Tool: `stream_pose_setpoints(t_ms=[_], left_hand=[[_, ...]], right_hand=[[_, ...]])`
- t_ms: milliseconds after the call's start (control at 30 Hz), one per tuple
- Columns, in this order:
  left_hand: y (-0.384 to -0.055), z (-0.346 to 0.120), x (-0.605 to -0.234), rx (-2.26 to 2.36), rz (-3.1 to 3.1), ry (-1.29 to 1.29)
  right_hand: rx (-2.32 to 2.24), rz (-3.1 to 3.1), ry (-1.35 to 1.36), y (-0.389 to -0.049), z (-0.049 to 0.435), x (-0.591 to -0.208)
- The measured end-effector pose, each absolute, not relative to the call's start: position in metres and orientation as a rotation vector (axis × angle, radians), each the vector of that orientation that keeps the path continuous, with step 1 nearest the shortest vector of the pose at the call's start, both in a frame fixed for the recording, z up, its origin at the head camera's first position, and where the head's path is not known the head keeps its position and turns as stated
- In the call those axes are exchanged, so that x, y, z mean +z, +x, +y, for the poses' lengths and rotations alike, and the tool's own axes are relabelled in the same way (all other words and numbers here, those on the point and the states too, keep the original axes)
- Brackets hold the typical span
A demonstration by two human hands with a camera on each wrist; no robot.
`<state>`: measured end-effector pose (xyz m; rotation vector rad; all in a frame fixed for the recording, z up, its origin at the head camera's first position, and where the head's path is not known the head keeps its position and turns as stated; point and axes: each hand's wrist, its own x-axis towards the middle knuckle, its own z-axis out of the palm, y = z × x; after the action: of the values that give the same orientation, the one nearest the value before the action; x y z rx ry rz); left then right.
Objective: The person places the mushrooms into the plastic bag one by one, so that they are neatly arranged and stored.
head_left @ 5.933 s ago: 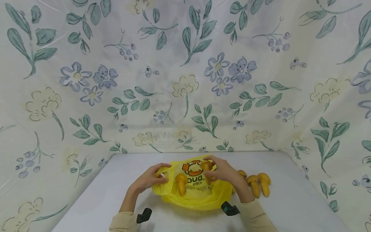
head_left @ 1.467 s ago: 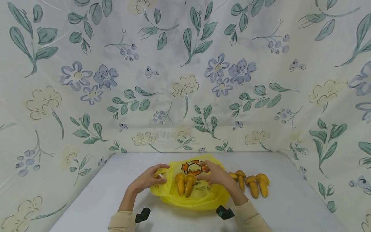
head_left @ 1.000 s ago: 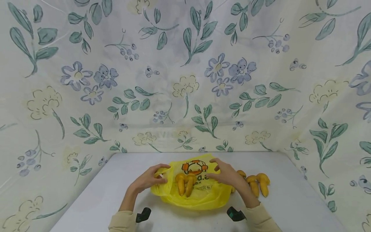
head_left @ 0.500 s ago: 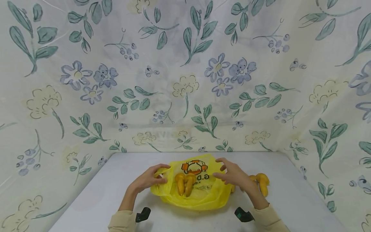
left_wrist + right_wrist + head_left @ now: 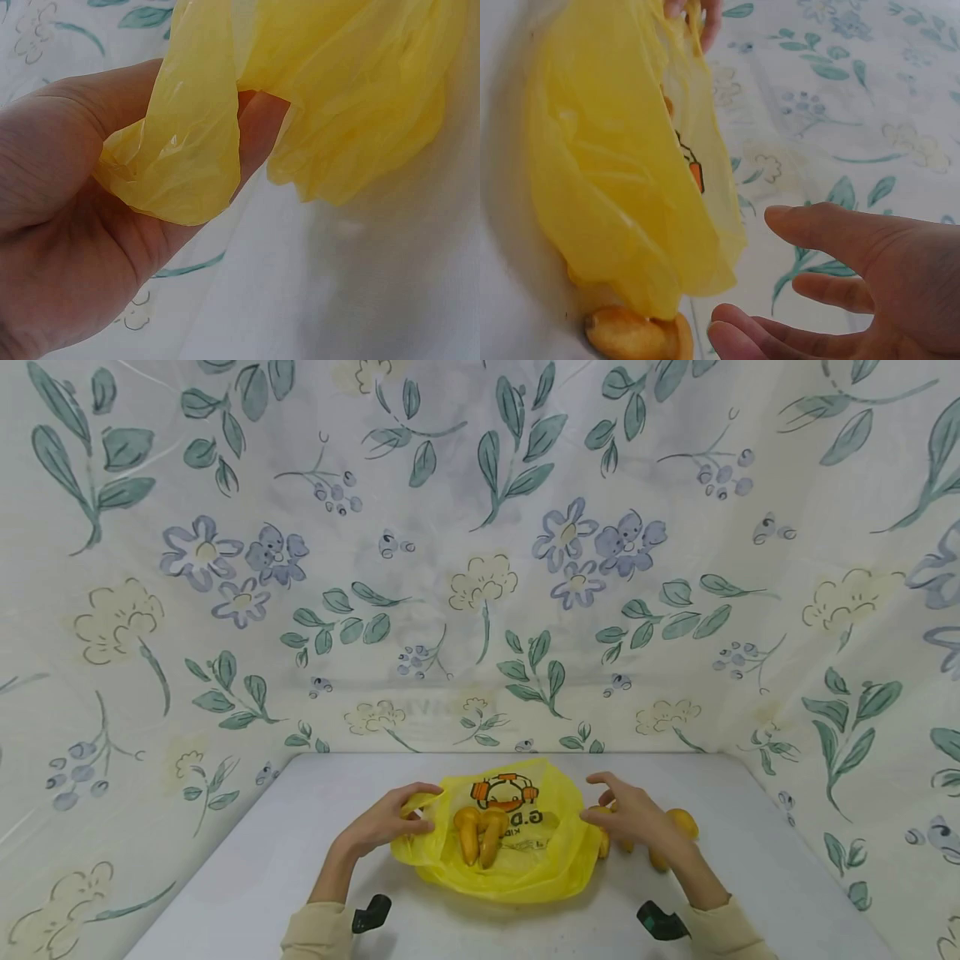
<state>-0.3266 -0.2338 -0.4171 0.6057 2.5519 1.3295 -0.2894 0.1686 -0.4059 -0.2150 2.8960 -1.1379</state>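
A yellow plastic bag (image 5: 525,877) with a cartoon duck print lies on the table, its mouth facing me. Two yellow-brown mushrooms (image 5: 468,837) rest side by side inside it. My left hand (image 5: 393,818) holds the bag's handle at the left, with the plastic band running between thumb and fingers in the left wrist view. To the right of the bag, my right hand (image 5: 633,814) holds nothing, its fingers spread apart in the right wrist view. Just beyond and below it are several more mushrooms (image 5: 683,823), partly hidden by the hand and forearm; one mushroom (image 5: 634,334) shows beside the bag.
The white table (image 5: 247,860) ends at a floral curtain (image 5: 480,610) that rises behind and at both sides. A black wrist device (image 5: 371,913) is near the left cuff and another black device (image 5: 662,921) near the right one.
A second mushroom now lies beside the first in the bag; my right hand held one earlier. That hand has since moved right, off the bag toward the loose mushrooms. My left hand stays put.
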Motion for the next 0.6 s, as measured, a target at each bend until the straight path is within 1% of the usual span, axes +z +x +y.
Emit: stream_pose_setpoints(t_ms=[333,600], left_hand=[[-0.329,-0.232,-0.420,1.309,2.547,0.611],[-0.328,-0.231,-0.419,1.292,2.561,0.610]], right_hand=[[-1.081,2.882,-0.203,-0.283,0.196,-0.409],[-1.186,2.829,-0.192,-0.285,0.205,-0.406]])
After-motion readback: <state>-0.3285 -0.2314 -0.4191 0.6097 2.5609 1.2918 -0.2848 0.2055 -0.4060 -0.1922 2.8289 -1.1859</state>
